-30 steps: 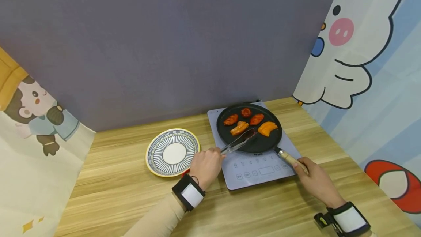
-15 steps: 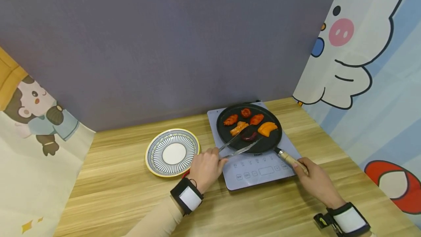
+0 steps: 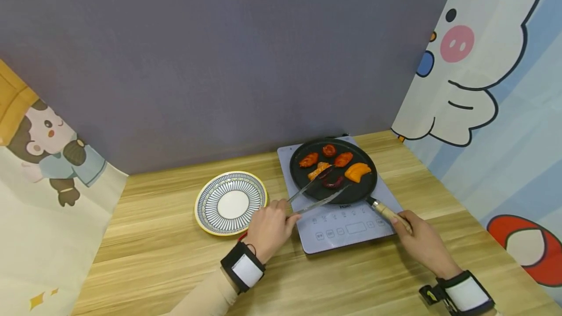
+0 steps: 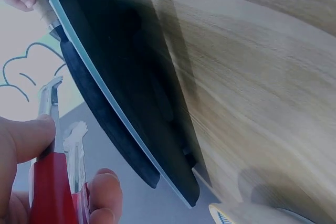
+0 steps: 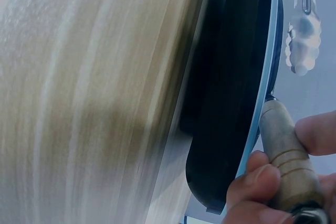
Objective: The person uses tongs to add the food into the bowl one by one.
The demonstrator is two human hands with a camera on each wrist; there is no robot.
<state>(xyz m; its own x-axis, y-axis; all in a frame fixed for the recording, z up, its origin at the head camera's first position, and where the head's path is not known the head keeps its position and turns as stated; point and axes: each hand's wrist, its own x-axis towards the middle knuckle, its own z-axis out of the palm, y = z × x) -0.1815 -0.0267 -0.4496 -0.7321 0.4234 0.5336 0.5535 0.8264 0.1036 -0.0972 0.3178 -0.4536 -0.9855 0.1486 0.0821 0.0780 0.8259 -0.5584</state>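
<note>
Wooden table (image 3: pixel 175 267), tongs (image 3: pixel 313 194) (spread) over pan (image 3: pixel 351 191)

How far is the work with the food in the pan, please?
Done: nothing lies on the striped plate yet. In hand: the left hand holds the tongs open over the dark sausage; the right hand grips the pan handle. Left: all six pieces are in the pan.

The plate (image 4: pixel 273 214) is cut off at the left wrist view's lower edge (only a blurred rim shows).

Black-and-white wristbands (image 3: pixel 243 267), beige sleeve (image 3: pixel 206 295)
</note>
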